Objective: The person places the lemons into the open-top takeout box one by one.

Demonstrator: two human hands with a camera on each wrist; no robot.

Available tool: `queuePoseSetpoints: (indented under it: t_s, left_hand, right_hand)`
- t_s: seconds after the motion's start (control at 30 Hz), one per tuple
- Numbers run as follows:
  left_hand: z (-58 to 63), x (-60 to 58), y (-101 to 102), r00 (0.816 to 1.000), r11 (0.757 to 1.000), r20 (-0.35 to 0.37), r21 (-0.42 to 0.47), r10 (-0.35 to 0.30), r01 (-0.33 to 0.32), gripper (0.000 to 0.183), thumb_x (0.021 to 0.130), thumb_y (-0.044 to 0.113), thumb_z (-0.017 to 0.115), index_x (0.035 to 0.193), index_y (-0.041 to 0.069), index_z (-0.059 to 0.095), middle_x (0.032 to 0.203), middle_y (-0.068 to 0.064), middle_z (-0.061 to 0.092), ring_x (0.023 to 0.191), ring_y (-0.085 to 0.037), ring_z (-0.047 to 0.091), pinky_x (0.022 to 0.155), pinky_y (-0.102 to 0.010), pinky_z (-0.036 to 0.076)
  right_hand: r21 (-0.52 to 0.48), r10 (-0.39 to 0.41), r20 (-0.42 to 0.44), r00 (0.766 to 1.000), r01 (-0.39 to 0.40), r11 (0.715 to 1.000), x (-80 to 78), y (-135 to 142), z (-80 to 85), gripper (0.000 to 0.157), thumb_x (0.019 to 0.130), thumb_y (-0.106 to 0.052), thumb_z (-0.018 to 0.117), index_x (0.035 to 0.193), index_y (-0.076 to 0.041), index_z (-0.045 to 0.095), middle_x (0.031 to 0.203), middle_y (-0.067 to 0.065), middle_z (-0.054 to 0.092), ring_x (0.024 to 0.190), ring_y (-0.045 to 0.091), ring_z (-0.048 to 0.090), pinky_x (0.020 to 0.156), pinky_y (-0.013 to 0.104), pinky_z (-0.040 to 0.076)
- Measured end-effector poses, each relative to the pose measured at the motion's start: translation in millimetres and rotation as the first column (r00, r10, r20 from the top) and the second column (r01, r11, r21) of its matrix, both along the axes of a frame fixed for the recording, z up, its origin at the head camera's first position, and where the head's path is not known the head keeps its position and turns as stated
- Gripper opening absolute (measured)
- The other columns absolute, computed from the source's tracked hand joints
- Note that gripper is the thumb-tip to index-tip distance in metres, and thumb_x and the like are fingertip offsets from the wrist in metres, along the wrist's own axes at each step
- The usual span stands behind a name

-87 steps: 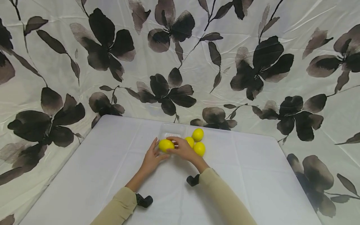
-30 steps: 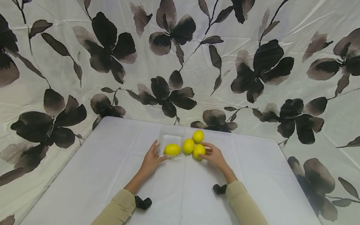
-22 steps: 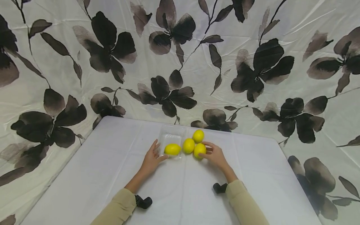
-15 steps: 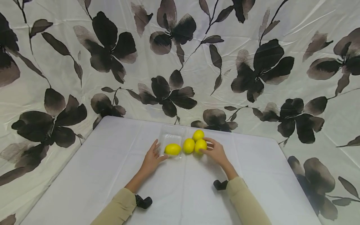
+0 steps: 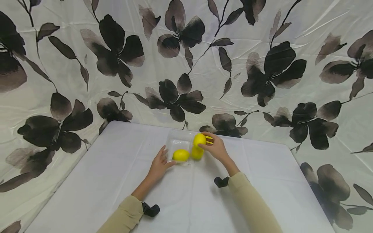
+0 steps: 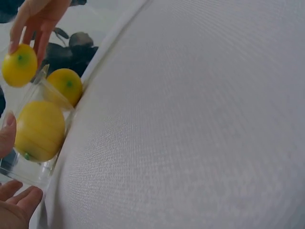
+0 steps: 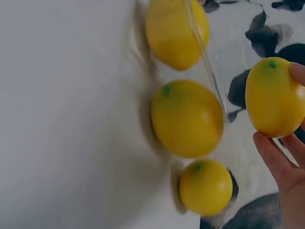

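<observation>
A clear plastic container (image 5: pixel 171 135) stands near the table's far edge, with one yellow lemon (image 5: pixel 181 156) lying in its near end. My left hand (image 5: pixel 158 165) is at the container's near left corner, thumb along the front and fingers by the side wall. Between thumb and fingertips, my right hand (image 5: pixel 216 147) holds another lemon (image 7: pixel 274 98), raised above the table just right of the container. Under it in the head view sits a loose lemon (image 5: pixel 197 154). A further loose lemon (image 7: pixel 206 187), seen whole in the right wrist view, is mostly covered by the right hand in the head view.
A white cloth covers the table (image 5: pixel 140 139). Behind it hangs a pale curtain (image 5: pixel 209 74) printed with dark flowers. Black devices (image 5: pixel 151 209) are strapped at both wrists over beige sleeves (image 5: pixel 253 200).
Earlier, my right hand released a lemon into the container and reached the nearest loose one. Now it has lifted that lemon and carried it left. The left hand has stayed by the container.
</observation>
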State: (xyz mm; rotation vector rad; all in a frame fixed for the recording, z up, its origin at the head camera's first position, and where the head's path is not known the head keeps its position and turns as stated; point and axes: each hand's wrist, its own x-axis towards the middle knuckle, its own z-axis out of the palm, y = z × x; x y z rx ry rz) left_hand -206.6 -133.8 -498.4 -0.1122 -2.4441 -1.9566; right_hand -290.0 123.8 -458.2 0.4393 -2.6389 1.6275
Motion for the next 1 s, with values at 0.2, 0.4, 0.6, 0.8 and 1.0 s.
queuePoseSetpoints:
  t_s: [0.2,0.4,0.6,0.8,1.0]
  left_hand:
    - [-11.2,-5.2,-2,1.0,1.0,0.013,0.025,0.004,-0.004,0.089,0.082,0.013,0.072,0.149,0.004,0.014,0.148,-0.024,0.027,0.133,-0.042,0.03,0.107,-0.049,0.031]
    - [-30.8,-14.9,-5,1.0,0.999,0.005,0.021,0.025,-0.025,0.09,0.081,0.02,0.074,0.15,0.011,0.017,0.148,-0.017,0.031,0.133,-0.039,0.033,0.106,-0.047,0.034]
    - [-31.4,-13.6,-5,1.0,0.999,-0.017,0.033,0.013,-0.012,0.089,0.081,0.02,0.073,0.149,0.01,0.017,0.147,-0.018,0.033,0.131,-0.041,0.034,0.105,-0.049,0.035]
    - [-29.5,-13.5,-3,1.0,0.999,-0.008,0.036,0.008,-0.008,0.088,0.082,0.019,0.073,0.149,0.01,0.017,0.146,-0.018,0.035,0.13,-0.04,0.036,0.104,-0.047,0.036]
    - [-28.6,-12.2,-2,1.0,0.999,-0.002,0.029,0.017,-0.017,0.087,0.082,0.018,0.072,0.149,0.009,0.018,0.146,-0.018,0.035,0.13,-0.04,0.036,0.104,-0.048,0.036]
  right_hand:
    - [0.013,0.031,0.006,1.0,-0.031,0.999,-5.1,-30,-1.5,0.051,0.078,-0.03,0.077,0.124,-0.023,0.059,0.13,0.001,0.054,0.112,0.027,0.058,0.092,0.038,0.05]
    - [0.003,0.103,0.033,0.994,-0.103,0.995,-7.9,-59,-5.5,0.054,0.077,-0.03,0.077,0.127,-0.02,0.057,0.131,0.001,0.054,0.112,0.027,0.057,0.092,0.037,0.05]
    - [0.072,0.098,0.036,0.995,-0.1,0.992,-9.9,-79,-13.1,0.056,0.08,-0.033,0.074,0.129,-0.015,0.055,0.13,0.005,0.055,0.11,0.027,0.059,0.09,0.035,0.052]
    - [0.175,0.059,0.011,0.998,-0.06,0.983,-10.5,-89,-21.9,0.051,0.085,-0.03,0.069,0.129,-0.009,0.054,0.129,0.008,0.055,0.109,0.025,0.059,0.091,0.033,0.051]
    - [0.136,0.088,-0.019,0.996,-0.084,0.987,-5.5,-82,-24.2,0.042,0.086,-0.02,0.068,0.124,-0.005,0.057,0.126,0.011,0.057,0.111,0.026,0.059,0.091,0.033,0.051]
